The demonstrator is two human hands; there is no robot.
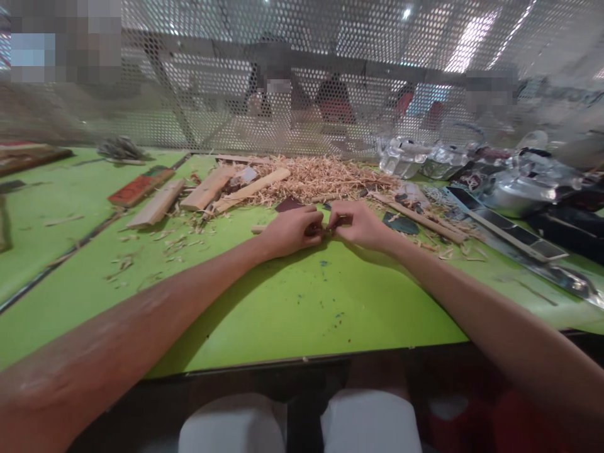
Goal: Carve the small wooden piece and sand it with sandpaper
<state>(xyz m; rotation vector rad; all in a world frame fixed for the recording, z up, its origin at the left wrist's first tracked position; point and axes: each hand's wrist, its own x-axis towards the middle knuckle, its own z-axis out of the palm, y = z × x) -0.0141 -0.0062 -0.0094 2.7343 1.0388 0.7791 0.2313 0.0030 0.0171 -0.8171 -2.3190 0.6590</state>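
Observation:
Both hands meet over the middle of the green table (302,308). My left hand (293,230) is closed round a thin wooden stick (257,229), whose pale end sticks out to the left beneath the wrist. My right hand (356,224) is pinched at the right end of the stick, its fingertips close to those of my left hand. What lies between the right fingertips is too small to make out. A dark red piece of sandpaper (289,204) lies just behind my left hand. Small dark specks are scattered on the table in front of the hands.
Wood shavings (325,176) are heaped behind the hands. Wooden blocks (158,204) and a red-orange block (140,187) lie at the left. A long wooden strip (419,217), a dark green scrap (400,223) and clear plastic-wrapped items (523,189) are at the right. Perforated metal mesh (302,126) stands behind.

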